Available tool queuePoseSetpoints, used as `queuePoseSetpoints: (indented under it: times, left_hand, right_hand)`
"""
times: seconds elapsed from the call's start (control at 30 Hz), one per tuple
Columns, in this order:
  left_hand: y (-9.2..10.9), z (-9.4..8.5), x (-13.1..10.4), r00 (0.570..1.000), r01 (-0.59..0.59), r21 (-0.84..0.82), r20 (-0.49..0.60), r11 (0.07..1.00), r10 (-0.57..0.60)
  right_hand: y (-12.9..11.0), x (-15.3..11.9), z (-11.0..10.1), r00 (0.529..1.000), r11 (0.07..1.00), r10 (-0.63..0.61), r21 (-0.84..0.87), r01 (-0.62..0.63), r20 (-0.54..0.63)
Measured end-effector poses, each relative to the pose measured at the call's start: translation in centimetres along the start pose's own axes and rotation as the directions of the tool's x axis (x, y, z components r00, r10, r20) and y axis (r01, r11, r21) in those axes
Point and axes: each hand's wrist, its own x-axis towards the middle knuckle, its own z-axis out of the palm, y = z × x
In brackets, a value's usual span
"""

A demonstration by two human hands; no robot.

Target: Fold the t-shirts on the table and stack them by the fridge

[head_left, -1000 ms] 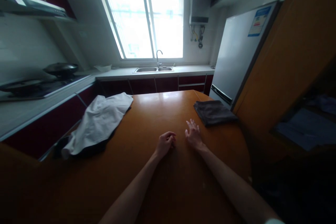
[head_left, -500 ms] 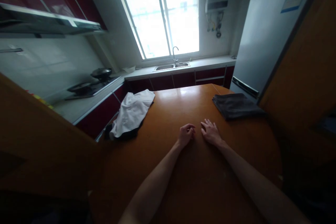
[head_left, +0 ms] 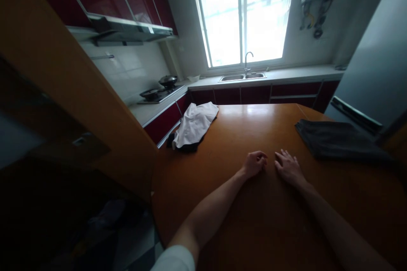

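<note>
On the brown wooden table, my left hand rests on its side with the fingers loosely curled in. Nothing shows inside it. A short gap to the right, my right hand lies flat, palm down, with its fingers stretched out and holding nothing. A crumpled white cloth, perhaps a garment, lies over something black toward the table's left edge. Beyond my right hand, a dark grey folded cloth lies on the right side. Neither hand touches the cloths.
Behind the table runs a counter with a double sink and a tap under a bright window. Pans stand on the stove at the left, below a range hood. A fridge stands at the right.
My view has turned to the left, so everything appears shifted right. Both hands keep about the same pose and place on the table.
</note>
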Motion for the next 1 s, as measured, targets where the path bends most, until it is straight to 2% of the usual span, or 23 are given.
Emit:
queuePoseSetpoints:
  times: [0.4, 0.5, 0.57, 0.63, 0.67, 0.7, 0.77, 0.8, 0.83, 0.87, 0.9, 0.93, 0.97, 1.0]
  left_hand:
    - [0.7, 0.2, 0.0, 0.996, 0.084, -0.043, 0.000, 0.996, -0.084]
    - [1.4, -1.1, 0.7, 0.988, 0.146, -0.086, 0.071, 0.986, -0.140]
    - [2.7, -3.4, 1.3, 0.971, 0.185, -0.084, 0.171, 0.979, -0.169]
    - [4.7, -7.0, 1.8, 0.961, 0.188, -0.014, 0.209, 0.982, -0.180]
    - [5.9, -9.2, 1.8, 0.982, 0.147, 0.068, 0.106, 0.987, -0.153]
    - [7.0, -11.5, 1.8, 0.991, 0.109, 0.153, -0.095, 0.982, -0.096]
    - [9.0, -16.3, 1.2, 0.949, 0.088, 0.199, -0.313, 0.976, -0.022]
    - [9.6, -18.5, 0.7, 0.907, 0.088, 0.216, -0.422, 0.972, 0.011]
    - [10.0, -20.6, 0.1, 0.846, 0.096, 0.232, -0.531, 0.968, 0.043]
    - [10.0, -22.5, -0.6, 0.777, 0.109, 0.243, -0.626, 0.964, 0.070]
    - [9.7, -24.1, -1.3, 0.685, 0.135, 0.253, -0.723, 0.958, 0.095]
    - [9.1, -25.4, -2.0, 0.543, 0.193, 0.265, -0.831, 0.945, 0.122]
    - [8.3, -26.5, -2.7, 0.352, 0.290, 0.264, -0.923, 0.920, 0.154]
    - [7.3, -27.2, -3.2, 0.186, 0.381, 0.235, -0.967, 0.894, 0.175]
  right_hand:
    - [0.1, -0.1, 0.0, 1.000, 1.000, -0.012, -0.021, 0.012, 0.002]
    - [0.1, -0.1, -0.1, 1.000, 1.000, -0.014, -0.021, 0.014, 0.001]
    - [0.1, -0.1, 0.0, 1.000, 1.000, -0.013, -0.019, 0.013, -0.003]
    - [0.2, 0.0, 0.0, 1.000, 1.000, -0.011, -0.018, 0.011, -0.006]
    - [0.2, 0.0, 0.1, 1.000, 1.000, -0.012, -0.018, 0.012, -0.006]
    - [0.3, 0.0, 0.1, 1.000, 1.000, -0.014, -0.017, 0.014, -0.007]
    - [0.3, 0.0, 0.2, 1.000, 1.000, -0.017, -0.015, 0.017, -0.006]
    - [0.4, 0.0, 0.2, 1.000, 1.000, -0.018, -0.014, 0.018, -0.007]
    - [0.4, 0.0, 0.2, 1.000, 1.000, -0.018, -0.013, 0.018, -0.008]
    - [0.4, 0.0, 0.3, 1.000, 1.000, -0.016, -0.014, 0.016, -0.011]
    - [0.4, 0.0, 0.3, 1.000, 1.000, -0.017, -0.014, 0.016, -0.016]
    - [0.5, 0.0, 0.3, 1.000, 1.000, -0.018, -0.014, 0.018, -0.020]
    - [0.5, 0.0, 0.4, 1.000, 1.000, -0.020, -0.014, 0.019, -0.024]
    - [0.5, 0.0, 0.4, 0.999, 1.000, -0.021, -0.015, 0.021, -0.027]
